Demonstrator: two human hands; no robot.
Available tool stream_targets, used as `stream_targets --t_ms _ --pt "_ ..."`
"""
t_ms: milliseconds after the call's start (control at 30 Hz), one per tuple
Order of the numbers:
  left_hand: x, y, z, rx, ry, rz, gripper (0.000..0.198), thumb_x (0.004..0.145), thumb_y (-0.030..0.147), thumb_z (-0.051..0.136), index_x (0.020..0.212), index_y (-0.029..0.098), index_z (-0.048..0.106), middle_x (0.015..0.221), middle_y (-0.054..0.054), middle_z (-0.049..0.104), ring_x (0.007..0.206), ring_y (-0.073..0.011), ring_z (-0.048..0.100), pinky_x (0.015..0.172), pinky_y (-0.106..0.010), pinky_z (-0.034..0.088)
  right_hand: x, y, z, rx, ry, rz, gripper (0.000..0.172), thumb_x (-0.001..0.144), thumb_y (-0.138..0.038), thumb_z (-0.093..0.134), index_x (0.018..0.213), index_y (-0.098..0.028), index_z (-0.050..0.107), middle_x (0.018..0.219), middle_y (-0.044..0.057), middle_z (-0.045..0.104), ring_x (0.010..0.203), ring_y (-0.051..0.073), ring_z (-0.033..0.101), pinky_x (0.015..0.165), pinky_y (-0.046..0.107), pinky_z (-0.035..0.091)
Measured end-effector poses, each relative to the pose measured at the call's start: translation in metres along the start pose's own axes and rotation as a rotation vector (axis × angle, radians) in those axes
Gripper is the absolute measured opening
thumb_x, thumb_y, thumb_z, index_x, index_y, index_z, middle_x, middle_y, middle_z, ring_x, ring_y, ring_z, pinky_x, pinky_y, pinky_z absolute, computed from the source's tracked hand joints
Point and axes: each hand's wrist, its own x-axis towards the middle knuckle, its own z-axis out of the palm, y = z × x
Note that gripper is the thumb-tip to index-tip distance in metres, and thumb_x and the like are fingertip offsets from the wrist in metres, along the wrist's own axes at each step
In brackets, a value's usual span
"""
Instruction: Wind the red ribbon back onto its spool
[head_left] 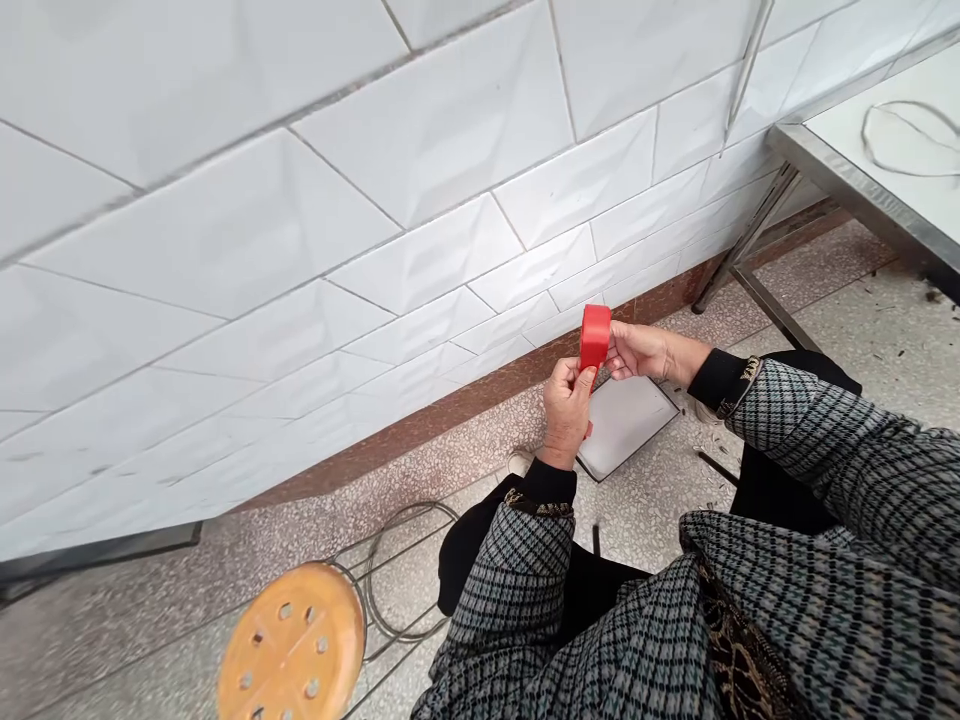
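A roll of red tape (596,335) is held up between my two hands, in front of the white tiled wall. My left hand (568,410) is closed, its thumb pressed on a red strip at the roll's lower edge. A small red end shows below that hand's fingers. From the right, my right hand (637,350) reaches to the roll with curled fingers against its side; the fingertips are partly hidden behind it. Underneath both hands, a flat white panel with a dark edge (630,425) lies on the speckled floor.
A round orange stool (292,645) with holes in its seat stands at lower left, beside thin metal rods and a ring (409,635). At right is a metal-framed table (832,165) with a loop of wire (911,172) on its top. Debris dots the floor near its legs.
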Motion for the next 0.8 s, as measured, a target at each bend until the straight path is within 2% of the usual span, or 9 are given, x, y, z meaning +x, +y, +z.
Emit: stream_targets --t_ms 133,333,433,500,567,700,800 --pt "0.001 0.003 -0.005 0.086 -0.005 0.074 0.023 0.085 0.040 0.075 0.087 0.021 0.063 0.069 0.005 0.053 0.062 -0.0106 0.047 0.059 -0.024 0.040 0.001 0.001 -0.005 0.023 -0.069 0.026 0.019 0.096 -0.028 0.063 0.079 -0.019 0.063 0.064 0.001 0.063 0.051 0.010 0.041 0.052 0.021 0.045" --pt "0.000 0.007 -0.007 -0.047 -0.128 -0.026 0.028 0.087 0.045 0.074 0.086 0.021 0.059 0.061 0.008 0.050 0.051 -0.0087 0.043 0.054 -0.023 0.039 0.002 0.004 -0.010 0.028 -0.147 -0.019 0.021 0.096 -0.032 0.065 0.080 -0.019 0.062 0.059 -0.002 0.056 0.051 0.009 0.037 0.051 0.019 0.045" --pt "-0.001 0.010 -0.007 -0.089 -0.102 -0.010 0.028 0.085 0.038 0.077 0.101 0.022 0.060 0.064 0.009 0.053 0.052 -0.0087 0.047 0.057 -0.023 0.043 0.002 0.006 -0.010 -0.024 -0.197 -0.010 0.026 0.097 -0.037 0.066 0.079 -0.019 0.063 0.057 -0.003 0.053 0.050 0.010 0.039 0.050 0.020 0.045" --pt "-0.002 0.014 -0.008 -0.087 -0.139 0.000 0.042 0.084 0.033 0.078 0.121 0.023 0.059 0.065 0.008 0.057 0.056 -0.0105 0.053 0.061 -0.025 0.047 0.000 0.007 -0.008 -0.062 -0.216 0.006 0.032 0.100 -0.039 0.063 0.076 -0.019 0.061 0.056 -0.003 0.052 0.050 0.010 0.041 0.050 0.021 0.045" --pt "-0.002 0.017 -0.011 -0.060 -0.189 0.009 0.054 0.083 0.031 0.079 0.132 0.024 0.058 0.069 0.006 0.064 0.061 -0.0127 0.060 0.065 -0.027 0.050 -0.002 0.007 -0.006 -0.084 -0.223 0.016 0.035 0.102 -0.041 0.062 0.075 -0.019 0.060 0.056 -0.003 0.052 0.051 0.010 0.044 0.050 0.020 0.045" --pt "-0.003 0.021 -0.016 0.014 -0.154 0.030 0.050 0.082 0.028 0.079 0.130 0.022 0.065 0.080 0.001 0.075 0.072 -0.0146 0.067 0.074 -0.028 0.054 -0.005 0.007 -0.003 -0.060 -0.222 0.026 0.034 0.100 -0.045 0.068 0.079 -0.019 0.063 0.057 -0.003 0.055 0.051 0.010 0.047 0.051 0.020 0.047" --pt "-0.001 0.021 -0.017 0.036 -0.163 -0.037 0.057 0.083 0.027 0.078 0.138 0.021 0.065 0.073 0.003 0.072 0.066 -0.0130 0.063 0.070 -0.026 0.051 0.000 0.010 -0.004 -0.014 -0.179 0.023 0.029 0.098 -0.039 0.072 0.079 -0.020 0.063 0.059 -0.003 0.057 0.052 0.010 0.047 0.053 0.020 0.048"
